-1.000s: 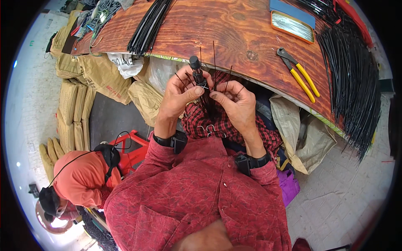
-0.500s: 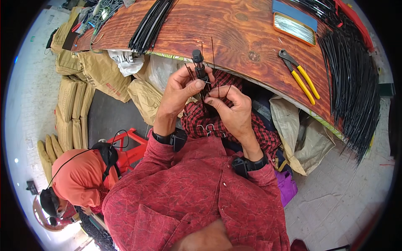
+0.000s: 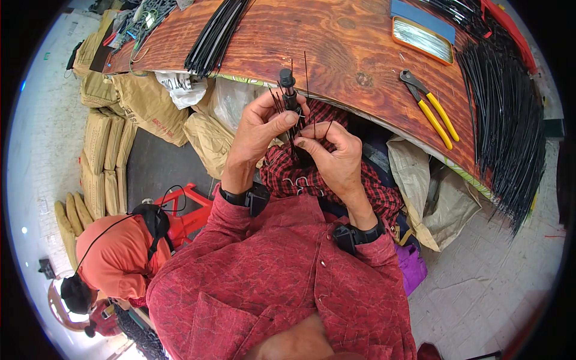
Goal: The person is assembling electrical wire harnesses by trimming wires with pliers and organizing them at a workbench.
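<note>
My left hand (image 3: pixel 264 123) is closed around a black shaft (image 3: pixel 290 96) with a round knob on top. Thin black ribs (image 3: pixel 277 101) stand up around it, between and beside my fingers. Close by on the right, my right hand (image 3: pixel 336 153) pinches a thin black rib (image 3: pixel 314 123) against the lower part of the shaft. A small pale bit of wire (image 3: pixel 300 116) shows by my left thumb. Both hands work above my lap, just off the table's near edge. My fingers hide where the ribs meet the shaft.
On the wooden table (image 3: pixel 312 36) lie yellow-handled pliers (image 3: pixel 429 108), an open tin of silvery wire pieces (image 3: pixel 422 41) and bundles of black ribs (image 3: pixel 501 120) (image 3: pixel 217 36). Brown sacks (image 3: pixel 150 108) stand left. A person in an orange head covering (image 3: pixel 117 255) is at lower left.
My left hand and the shaft have shifted slightly right and down. The right hand has barely moved, still pinching. The person at lower left has moved their head a little.
</note>
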Demonstrator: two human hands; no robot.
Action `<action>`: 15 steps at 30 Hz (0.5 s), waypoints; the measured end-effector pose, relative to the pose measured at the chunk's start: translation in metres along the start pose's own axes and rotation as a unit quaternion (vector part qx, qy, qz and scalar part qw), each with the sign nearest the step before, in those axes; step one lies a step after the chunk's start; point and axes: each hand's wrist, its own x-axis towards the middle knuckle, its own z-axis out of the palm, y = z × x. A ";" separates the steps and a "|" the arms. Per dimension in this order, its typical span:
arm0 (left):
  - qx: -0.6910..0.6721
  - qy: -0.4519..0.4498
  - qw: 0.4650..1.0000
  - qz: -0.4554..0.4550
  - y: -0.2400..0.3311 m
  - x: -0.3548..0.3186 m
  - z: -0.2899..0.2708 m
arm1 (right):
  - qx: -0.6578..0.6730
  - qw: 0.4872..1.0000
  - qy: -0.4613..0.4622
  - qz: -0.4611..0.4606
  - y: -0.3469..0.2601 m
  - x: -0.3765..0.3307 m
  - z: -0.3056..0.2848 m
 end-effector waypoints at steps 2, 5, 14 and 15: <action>0.001 -0.002 1.000 0.004 0.000 0.000 0.000 | 0.000 1.000 -0.002 0.007 0.001 0.000 0.000; -0.003 0.006 1.000 -0.007 0.001 0.000 0.000 | 0.011 1.000 -0.001 0.007 0.000 0.000 0.001; -0.012 0.014 1.000 0.000 -0.001 0.002 -0.002 | 0.010 1.000 -0.002 0.016 0.000 -0.001 0.000; -0.011 0.015 1.000 0.001 -0.001 0.002 -0.001 | 0.013 1.000 -0.003 0.019 0.001 -0.001 0.000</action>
